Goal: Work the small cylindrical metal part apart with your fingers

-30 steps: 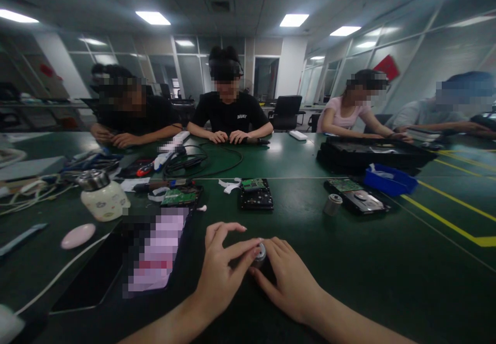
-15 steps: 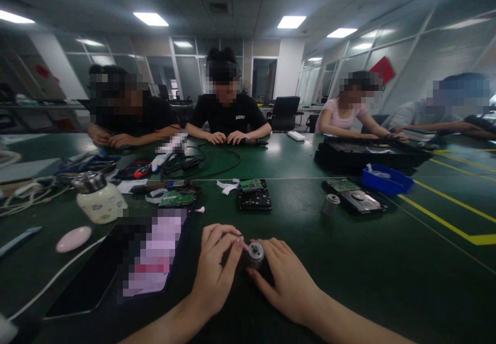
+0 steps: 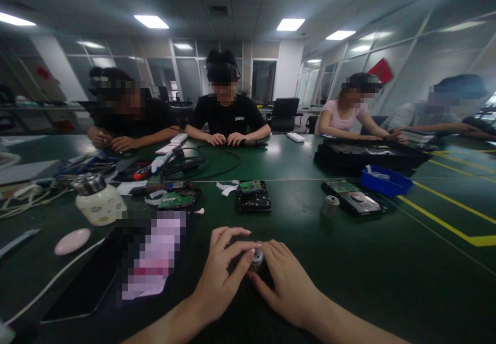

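Observation:
A small silver electric motor [image 3: 257, 259] stands upright on the green table, its round top partly hidden by fingers. My right hand [image 3: 287, 282] is curled around its right side, thumb in front and fingers behind. Across the top edge, near the shaft, the thumb and index finger of my left hand [image 3: 220, 266] close in a pinch; the other left fingers are lifted. Whether a tiny part sits in that pinch is hidden. A second silver cylinder [image 3: 330, 206] of like shape stands farther off to the right, beside an opened hard drive [image 3: 362, 202].
Two more drives with green boards, one in the middle [image 3: 254, 203] and one at left [image 3: 178, 199], lie ahead. Left are a phone [image 3: 81, 277], a cream bottle [image 3: 98, 204] and a white cable [image 3: 58, 284]. A blue bin [image 3: 386, 181] stands right. Several people sit opposite.
Half a second ago my left fingers were drawn back left of the motor, baring its top; now they are back over it. My right hand has stayed around the motor.

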### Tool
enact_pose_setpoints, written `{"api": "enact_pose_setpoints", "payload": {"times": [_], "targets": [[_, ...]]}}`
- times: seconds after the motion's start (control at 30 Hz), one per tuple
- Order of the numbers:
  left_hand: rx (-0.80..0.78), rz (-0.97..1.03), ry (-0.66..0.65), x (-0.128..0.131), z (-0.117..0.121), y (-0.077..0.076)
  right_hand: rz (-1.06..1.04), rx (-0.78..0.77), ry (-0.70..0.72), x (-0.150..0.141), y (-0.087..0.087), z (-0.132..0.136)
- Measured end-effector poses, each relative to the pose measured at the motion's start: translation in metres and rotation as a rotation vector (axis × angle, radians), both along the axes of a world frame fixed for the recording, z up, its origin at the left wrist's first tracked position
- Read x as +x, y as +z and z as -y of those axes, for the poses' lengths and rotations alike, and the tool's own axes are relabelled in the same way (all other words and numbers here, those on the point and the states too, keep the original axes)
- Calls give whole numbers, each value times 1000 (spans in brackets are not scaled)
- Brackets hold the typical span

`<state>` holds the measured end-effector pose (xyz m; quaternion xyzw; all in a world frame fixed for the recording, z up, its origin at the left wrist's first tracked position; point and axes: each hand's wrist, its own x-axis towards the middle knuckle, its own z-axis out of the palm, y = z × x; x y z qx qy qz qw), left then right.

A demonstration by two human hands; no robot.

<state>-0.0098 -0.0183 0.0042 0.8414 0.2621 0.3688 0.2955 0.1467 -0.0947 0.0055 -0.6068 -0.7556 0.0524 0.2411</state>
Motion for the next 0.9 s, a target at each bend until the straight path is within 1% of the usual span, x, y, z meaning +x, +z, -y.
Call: {"api": "enact_pose_setpoints", "payload": {"times": [0.13,0.23,0.33,0.43,0.5,0.6,0.77,0.83,0.9], "targets": [[23,28,53,2,-2,1,-15,-9,4,0,0,0],[75,-6,195,2,-9,0,-15,-17,1,0,0,0],[90,-81,339,0,-18,-7,-18,-23,-3,1,0,0],[68,-145,391,-3,-25,-15,-18,-36,-4,1,1,1],[58,-181,404,-3,-25,-18,-16,-43,-5,1,3,1],[47,-205,411,-4,-23,-18,-22,-44,-10,0,4,1],[28,-150,414,-2,-23,-14,-23,-43,-14,0,3,1],[30,-96,389,-2,-23,-12,-21,-46,-14,0,3,1],[44,-42,324,-2,-22,-9,-19,-47,-11,0,3,1]]}}
